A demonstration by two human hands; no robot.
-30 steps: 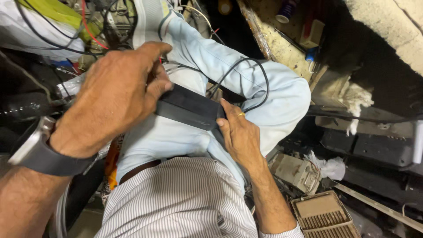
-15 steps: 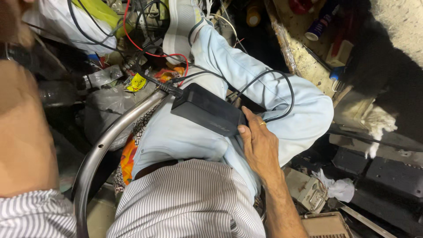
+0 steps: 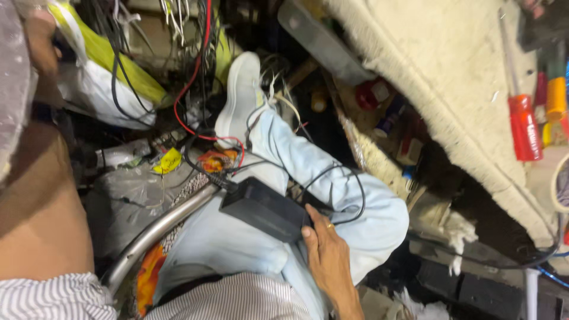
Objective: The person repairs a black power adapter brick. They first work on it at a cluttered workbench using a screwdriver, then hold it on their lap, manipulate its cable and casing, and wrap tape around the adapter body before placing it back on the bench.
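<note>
The right hand (image 3: 329, 261) rests low on the person's lap, fingers curled together against the near end of a black power adapter (image 3: 265, 208), thumb pressed to its corner, a ring showing on one finger. The adapter lies flat across the thigh of the pale blue trousers (image 3: 332, 184), close to the bent knee. A black cable (image 3: 341, 195) loops from the adapter over the knee and back. A second black lead leaves its far end toward a tangle of black and red wires (image 3: 198, 89) beyond the white shoe (image 3: 243, 95).

The left arm fills the left edge of the view; the left hand (image 3: 41, 41) is up in the top left corner, blurred and partly cut off, so whether it is spread or closed cannot be told. A curved metal tube (image 3: 157, 228) runs beside the left thigh. Red-handled screwdrivers (image 3: 524, 127) lie at the right edge, on a pale woven mat (image 3: 450, 89).
</note>
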